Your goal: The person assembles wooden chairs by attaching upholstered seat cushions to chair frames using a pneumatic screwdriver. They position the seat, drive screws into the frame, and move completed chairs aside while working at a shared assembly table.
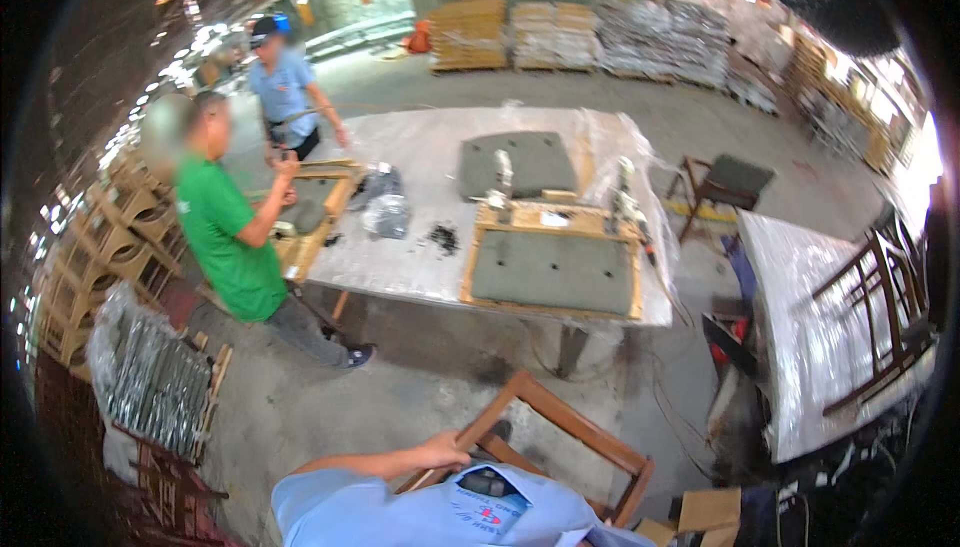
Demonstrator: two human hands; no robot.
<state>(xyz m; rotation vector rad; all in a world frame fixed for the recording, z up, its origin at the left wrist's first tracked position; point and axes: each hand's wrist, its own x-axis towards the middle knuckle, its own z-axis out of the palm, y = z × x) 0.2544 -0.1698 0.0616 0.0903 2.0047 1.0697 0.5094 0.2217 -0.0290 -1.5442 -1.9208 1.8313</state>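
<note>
My left hand (442,453) is closed around a bar of a brown wooden frame (585,423), which looks like part of a chair. The frame is tilted in front of my body, and my shirt covers part of it. My right hand does not show; only a blue sleeve reaches the lower edge on that side. Beyond the frame stands a table (400,282) with a pale covering. On its near right part lies a grey-green padded panel (550,275) with several dark spots, inside a light wooden jig (468,269). A second padded panel (518,165) lies behind it.
Two hand tools, one (502,175) and another (628,192), stand by the jig. Small black pieces (443,239) and a plastic bag (386,215) lie left. A person in green (235,237) and one in blue (285,87) work there. A chair frame (880,317) rests right; cardboard (710,510) sits below.
</note>
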